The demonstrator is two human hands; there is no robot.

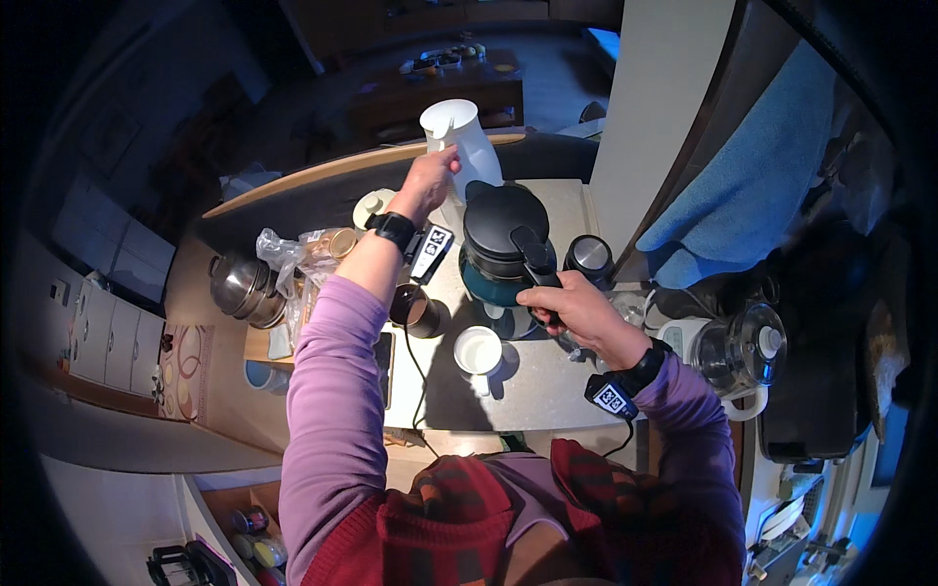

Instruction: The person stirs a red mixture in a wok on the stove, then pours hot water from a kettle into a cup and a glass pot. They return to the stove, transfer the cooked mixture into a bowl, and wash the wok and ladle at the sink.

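My right hand (579,315) grips the handle of a glass carafe with a black lid (506,220), held above the counter. My left hand (431,177) is at the handle side of a white plastic pitcher (480,157) at the counter's far edge; its fingers are curled, and the pitcher's handle is mostly hidden behind them. Nearer to me, a white mug (478,351) stands upright on the counter, with a dark cup (415,309) to its left. A black jar or flask with a metal top (591,255) stands right of the carafe.
Left are a lidded steel pot (245,289), plastic bags (282,253) and a cream lidded container (372,208). A phone-like dark object (384,370) lies by the near edge. Right are a glass kettle (736,348) and a hanging blue towel (747,190). Cables hang from both wrist devices.
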